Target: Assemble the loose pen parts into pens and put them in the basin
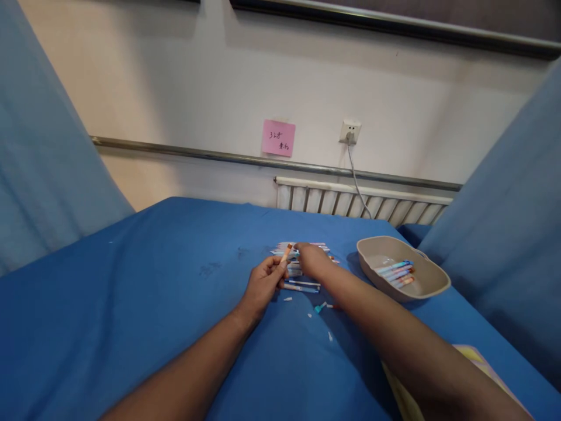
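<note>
My left hand (264, 280) is closed around a pen with an orange-brown end (287, 252), which points up and away. Close beside it on the right, my right hand (310, 258) reaches over a row of pens (302, 286) lying on the blue cloth (184, 292). Its fingers point toward the held pen, but their tips are too small and partly hidden to tell what they hold. Just in front of the row lie a teal piece (318, 308) and several small white pieces (330, 337).
A beige basket (366, 266) with several pens (397, 272) inside stands to the right. At the lower right, a yellow patterned cloth (468, 352) lies partly under my forearm. Behind are a radiator (313, 199), a rail and a wall socket (350, 131) with a cable.
</note>
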A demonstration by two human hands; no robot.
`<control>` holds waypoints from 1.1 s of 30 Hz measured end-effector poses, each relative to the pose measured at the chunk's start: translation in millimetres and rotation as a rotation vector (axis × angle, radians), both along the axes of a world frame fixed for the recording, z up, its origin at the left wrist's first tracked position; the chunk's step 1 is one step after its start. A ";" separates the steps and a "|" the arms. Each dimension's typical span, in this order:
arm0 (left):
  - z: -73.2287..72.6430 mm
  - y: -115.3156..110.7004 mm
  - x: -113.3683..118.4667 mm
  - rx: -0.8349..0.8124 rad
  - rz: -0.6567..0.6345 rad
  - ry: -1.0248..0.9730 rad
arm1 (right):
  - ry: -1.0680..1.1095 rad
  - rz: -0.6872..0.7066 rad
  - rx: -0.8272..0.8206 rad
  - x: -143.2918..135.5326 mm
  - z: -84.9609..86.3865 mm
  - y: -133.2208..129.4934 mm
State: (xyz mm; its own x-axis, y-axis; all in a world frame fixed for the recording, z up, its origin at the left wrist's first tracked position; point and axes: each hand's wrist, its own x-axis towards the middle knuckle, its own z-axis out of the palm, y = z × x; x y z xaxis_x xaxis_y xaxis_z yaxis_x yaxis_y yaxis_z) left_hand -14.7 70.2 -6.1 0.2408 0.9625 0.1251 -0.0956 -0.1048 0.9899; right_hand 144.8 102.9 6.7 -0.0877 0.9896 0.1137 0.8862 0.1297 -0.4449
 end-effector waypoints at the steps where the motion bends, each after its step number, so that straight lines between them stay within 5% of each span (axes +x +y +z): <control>1: 0.7 -1.8 0.6 0.010 -0.014 0.015 | 0.048 -0.013 0.016 5.8 2.5 -8.0; 6: 7.9 -23.7 10.5 0.078 -0.198 0.143 | 0.364 -0.054 0.055 37.7 13.0 -72.6; 9: 12.8 -40.8 18.7 0.099 -0.313 0.206 | 1.060 0.013 0.123 46.9 14.2 -108.9; 12: 14.8 -50.7 23.7 0.106 -0.387 0.264 | 1.221 -0.026 0.129 49.5 10.5 -126.4; 20: 14.2 -50.1 23.3 0.132 -0.403 0.395 | 1.110 -0.025 0.134 57.4 6.8 -130.4; 28: 25.2 -48.8 23.0 0.280 -0.377 0.453 | 0.636 0.148 0.401 70.0 13.2 -136.4; 33: 26.6 -49.1 21.4 0.370 -0.392 0.515 | 0.478 0.234 0.402 71.1 17.4 -139.0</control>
